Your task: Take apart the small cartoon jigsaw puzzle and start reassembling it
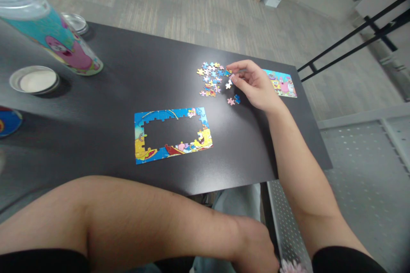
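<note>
My right hand point(251, 83) reaches over the far side of the table, thumb and fingers curled around a small pale puzzle piece point(228, 84) at their tips. Beside the fingertips lies a loose pile of colourful puzzle pieces point(211, 76). A pink piece point(231, 101) and a blue piece point(237, 99) rest apart from it, nearer to me. Closer still is a joined cartoon puzzle border point(169, 153), its middle showing bare table. My left hand point(256, 243) is low, beyond the table's near edge and over my lap; its fingers are hidden.
On the left stand a clear-topped cartoon tube point(73, 51), a clear lid point(75, 22) and a round tin lid point(35, 80). A blue object point(9, 121) sits at the left edge. A cartoon picture card point(285, 83) lies behind my right wrist, near the table's point(243, 153) right end.
</note>
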The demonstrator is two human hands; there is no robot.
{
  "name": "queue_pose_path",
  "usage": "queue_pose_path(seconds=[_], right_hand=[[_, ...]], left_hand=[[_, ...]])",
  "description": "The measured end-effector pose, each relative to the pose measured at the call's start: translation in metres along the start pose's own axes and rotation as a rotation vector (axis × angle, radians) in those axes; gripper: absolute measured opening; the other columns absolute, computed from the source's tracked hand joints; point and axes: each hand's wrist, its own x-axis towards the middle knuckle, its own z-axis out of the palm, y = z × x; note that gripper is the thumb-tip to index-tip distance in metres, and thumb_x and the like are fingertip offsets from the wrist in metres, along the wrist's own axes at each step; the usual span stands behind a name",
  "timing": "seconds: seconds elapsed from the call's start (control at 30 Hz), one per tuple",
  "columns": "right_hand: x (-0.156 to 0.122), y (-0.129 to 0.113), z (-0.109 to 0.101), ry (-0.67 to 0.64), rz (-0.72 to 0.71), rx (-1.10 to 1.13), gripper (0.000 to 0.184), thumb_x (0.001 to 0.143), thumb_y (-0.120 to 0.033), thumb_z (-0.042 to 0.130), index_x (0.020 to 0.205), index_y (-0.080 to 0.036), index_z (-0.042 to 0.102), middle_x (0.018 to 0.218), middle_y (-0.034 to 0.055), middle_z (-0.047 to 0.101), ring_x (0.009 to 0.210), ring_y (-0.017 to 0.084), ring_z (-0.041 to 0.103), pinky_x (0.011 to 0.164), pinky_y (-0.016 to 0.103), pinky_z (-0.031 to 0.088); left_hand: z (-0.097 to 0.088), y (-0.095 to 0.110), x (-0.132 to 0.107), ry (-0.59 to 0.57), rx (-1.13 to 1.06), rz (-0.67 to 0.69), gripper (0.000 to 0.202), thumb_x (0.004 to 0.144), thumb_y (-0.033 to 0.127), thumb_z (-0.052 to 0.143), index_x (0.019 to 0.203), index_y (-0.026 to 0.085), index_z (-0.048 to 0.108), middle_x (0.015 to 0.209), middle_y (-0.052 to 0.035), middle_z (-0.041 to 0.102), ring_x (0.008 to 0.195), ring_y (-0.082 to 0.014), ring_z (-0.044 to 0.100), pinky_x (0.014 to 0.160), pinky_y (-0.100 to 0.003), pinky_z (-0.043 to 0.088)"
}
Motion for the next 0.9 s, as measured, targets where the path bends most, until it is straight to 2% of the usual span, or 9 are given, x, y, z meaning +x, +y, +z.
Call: queue_pose_path(seconds=[0.1,0.2,0.33,0.47,0.6,0.7,0.8,0.9], right_hand=[[0.001,-0.007,0.0,-0.03,0.047,0.011,0.051,0.113,-0.077,0.086,0.142,-0.036,0.087,0.135,0.0093,0.084,0.12,0.033,0.08,0.109,0.053,0.073],[0.001,-0.012,-0.001,-0.06,0.092,0.018,0.047,0.11,-0.071,0.089,0.14,-0.035,0.088,0.13,0.0092,0.084,0.117,0.033,0.078,0.101,0.05,0.072],[0.0,-0.012,-0.003,-0.085,0.124,0.002,0.044,0.105,-0.064,0.092,0.136,-0.034,0.087,0.125,0.0072,0.08,0.103,0.028,0.073,0.088,0.044,0.067],[0.001,-0.007,-0.005,-0.106,0.135,0.037,0.053,0.098,-0.068,0.098,0.137,-0.034,0.086,0.116,0.0036,0.076,0.092,0.024,0.068,0.08,0.041,0.062],[0.003,-0.006,-0.008,-0.116,0.136,0.118,0.061,0.094,-0.079,0.104,0.132,-0.033,0.088,0.11,0.0015,0.074,0.091,0.023,0.071,0.078,0.04,0.062],[0.004,-0.01,-0.009,-0.122,0.154,0.131,0.068,0.09,-0.087,0.106,0.128,-0.034,0.088,0.108,0.0016,0.074,0.093,0.024,0.072,0.079,0.041,0.064],[0.005,-0.012,-0.009,-0.143,0.167,0.147,0.068,0.087,-0.086,0.11,0.125,-0.034,0.09,0.105,0.0016,0.075,0.09,0.024,0.069,0.081,0.043,0.066],[0.005,-0.011,-0.009,-0.109,0.152,0.141,0.065,0.088,-0.084,0.109,0.124,-0.034,0.089,0.104,0.0019,0.076,0.091,0.025,0.071,0.081,0.045,0.066]], left_hand=[[-0.009,-0.002,0.0,-0.055,-0.077,0.113,0.053,0.096,0.039,0.103,0.053,0.033,0.072,0.076,0.0141,0.085,0.033,-0.0045,0.018,0.04,-0.03,0.008],[-0.019,-0.005,0.002,-0.099,-0.131,0.133,0.061,0.093,0.026,0.104,0.048,0.027,0.062,0.093,0.0139,0.093,0.036,-0.005,0.029,0.038,-0.032,0.01],[-0.032,-0.009,0.002,-0.145,-0.185,0.152,0.07,0.09,0.022,0.106,0.043,0.025,0.054,0.084,0.0115,0.089,0.039,-0.0055,0.04,0.039,-0.031,0.017],[-0.038,-0.011,0.0,-0.132,-0.219,0.161,0.074,0.089,0.019,0.103,0.041,0.024,0.047,0.076,0.0094,0.084,0.041,-0.0069,0.042,0.04,-0.032,0.015],[-0.036,-0.011,-0.001,-0.124,-0.234,0.162,0.078,0.083,0.016,0.104,0.04,0.022,0.039,0.079,0.0093,0.086,0.043,-0.0073,0.041,0.041,-0.031,0.012],[-0.034,-0.012,0.0,-0.125,-0.252,0.169,0.076,0.085,0.018,0.102,0.04,0.023,0.042,0.084,0.0094,0.089,0.044,-0.008,0.046,0.041,-0.031,0.015],[-0.034,-0.013,0.001,-0.133,-0.261,0.163,0.074,0.087,0.018,0.101,0.039,0.024,0.045,0.086,0.0092,0.091,0.045,-0.0085,0.051,0.041,-0.031,0.017],[-0.037,-0.012,0.0,-0.148,-0.261,0.162,0.074,0.089,0.018,0.101,0.04,0.024,0.045,0.087,0.0098,0.091,0.045,-0.0074,0.049,0.041,-0.03,0.016]])
